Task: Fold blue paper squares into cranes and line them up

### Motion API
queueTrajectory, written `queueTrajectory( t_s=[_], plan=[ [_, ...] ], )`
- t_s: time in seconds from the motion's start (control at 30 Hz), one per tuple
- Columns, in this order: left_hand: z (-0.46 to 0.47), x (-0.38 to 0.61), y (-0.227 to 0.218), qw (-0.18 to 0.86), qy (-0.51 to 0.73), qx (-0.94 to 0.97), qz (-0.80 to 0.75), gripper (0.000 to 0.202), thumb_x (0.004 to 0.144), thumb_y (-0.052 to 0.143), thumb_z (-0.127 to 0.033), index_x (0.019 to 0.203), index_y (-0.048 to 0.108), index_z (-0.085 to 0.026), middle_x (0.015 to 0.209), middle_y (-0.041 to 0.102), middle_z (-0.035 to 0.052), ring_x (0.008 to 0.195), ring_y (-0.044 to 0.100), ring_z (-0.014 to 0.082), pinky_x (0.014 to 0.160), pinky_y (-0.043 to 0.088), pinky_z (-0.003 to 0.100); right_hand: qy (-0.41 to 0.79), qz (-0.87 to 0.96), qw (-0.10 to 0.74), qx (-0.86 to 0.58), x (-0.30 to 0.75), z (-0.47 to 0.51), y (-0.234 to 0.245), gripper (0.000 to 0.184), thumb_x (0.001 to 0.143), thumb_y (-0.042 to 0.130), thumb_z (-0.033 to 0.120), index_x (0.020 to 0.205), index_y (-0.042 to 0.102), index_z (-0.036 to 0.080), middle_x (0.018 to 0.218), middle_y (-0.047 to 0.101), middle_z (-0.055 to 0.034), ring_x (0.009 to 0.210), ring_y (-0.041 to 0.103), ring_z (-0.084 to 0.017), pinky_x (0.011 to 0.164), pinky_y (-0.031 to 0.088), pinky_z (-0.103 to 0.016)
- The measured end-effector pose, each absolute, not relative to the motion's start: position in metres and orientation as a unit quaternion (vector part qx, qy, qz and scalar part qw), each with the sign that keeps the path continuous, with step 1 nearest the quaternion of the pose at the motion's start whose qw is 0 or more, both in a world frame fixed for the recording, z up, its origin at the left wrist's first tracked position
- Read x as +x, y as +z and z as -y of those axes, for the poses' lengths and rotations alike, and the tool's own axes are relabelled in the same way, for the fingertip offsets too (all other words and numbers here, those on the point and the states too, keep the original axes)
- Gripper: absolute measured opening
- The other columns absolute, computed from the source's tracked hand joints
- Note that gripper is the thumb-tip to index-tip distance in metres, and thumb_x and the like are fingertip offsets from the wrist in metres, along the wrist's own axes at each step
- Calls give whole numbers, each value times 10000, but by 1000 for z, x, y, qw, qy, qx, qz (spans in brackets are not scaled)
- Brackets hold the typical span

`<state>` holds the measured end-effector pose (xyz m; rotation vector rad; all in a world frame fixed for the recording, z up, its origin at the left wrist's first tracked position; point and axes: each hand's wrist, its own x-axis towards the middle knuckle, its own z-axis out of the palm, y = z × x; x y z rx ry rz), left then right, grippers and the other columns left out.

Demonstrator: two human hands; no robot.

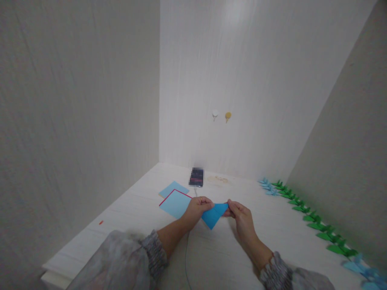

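A piece of blue origami paper (212, 217), folded to a triangle with its point downward, is held up between both hands over the white table. My left hand (198, 209) pinches its left corner between thumb and fingers. At the right corner, my right hand (241, 216) has its thumb and fingers closed on the paper. Beneath and left of my left hand lies a stack of light blue paper sheets (174, 204) with a red edge. Another light blue sheet (175, 188) lies just behind that stack.
A phone (196, 177) with a cable (186, 257) lies near the back wall. Folded green paper figures (314, 219) line the right side, with light blue ones (269, 187) at the far end. A small orange scrap (101, 222) is at left. Two hooks (227, 115) hang on the wall.
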<state>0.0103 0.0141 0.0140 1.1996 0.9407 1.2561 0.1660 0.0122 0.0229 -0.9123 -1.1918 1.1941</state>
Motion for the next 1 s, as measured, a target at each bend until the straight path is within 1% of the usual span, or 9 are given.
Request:
queueTrajectory(
  t_s=[0.1,0.23,0.37,0.47,0.57,0.73,0.87,1.0],
  plan=[
    [-14,10,14,552,532,501,-401,242,546,627,-326,637,566,-110,522,507,-24,463,392,55,467,277,190,515,485,595,-381,168,-15,22,285,646,566,423,645,606,141,563,609,-32,527,554,-155,547,451,-271],
    [-13,11,13,562,525,509,-387,230,544,628,-321,631,573,-115,527,518,-25,469,401,58,480,284,194,498,542,559,-382,165,-14,20,218,627,598,360,696,624,156,653,618,-25,618,542,-151,605,426,-257],
    [-12,12,12,577,509,517,-375,221,541,631,-307,631,571,-113,536,531,-18,472,415,62,484,294,197,452,591,514,-426,160,-11,17,222,564,627,358,594,632,138,542,588,-13,537,505,-139,545,391,-250],
    [-11,12,11,579,494,529,-375,220,551,622,-311,635,572,-113,526,527,-20,460,410,58,473,288,192,433,592,508,-452,157,-9,18,251,547,613,382,552,632,132,495,574,-12,492,487,-132,505,370,-247],
    [-11,10,9,576,474,542,-387,231,558,612,-325,650,574,-116,515,523,-21,448,407,59,461,283,191,424,594,504,-461,155,-9,19,243,541,606,371,536,629,130,480,568,-7,474,474,-122,491,357,-239],
    [-13,10,8,560,478,549,-395,211,556,608,-310,632,575,-117,507,519,-22,444,400,59,454,278,189,429,595,495,-466,155,-13,17,187,553,595,316,522,619,133,465,553,0,464,461,-116,483,348,-232],
    [-15,10,10,543,502,540,-402,189,551,609,-292,613,573,-117,493,511,-25,442,392,59,451,275,188,465,578,507,-439,162,-17,15,143,567,602,276,566,638,137,532,589,-15,521,489,-128,533,369,-236],
    [-16,10,13,543,513,520,-414,183,545,611,-286,602,571,-117,491,513,-23,445,395,63,456,279,192,488,552,527,-423,169,-22,13,131,585,609,263,539,629,142,502,569,-9,514,481,-120,538,370,-230]
  ],
)
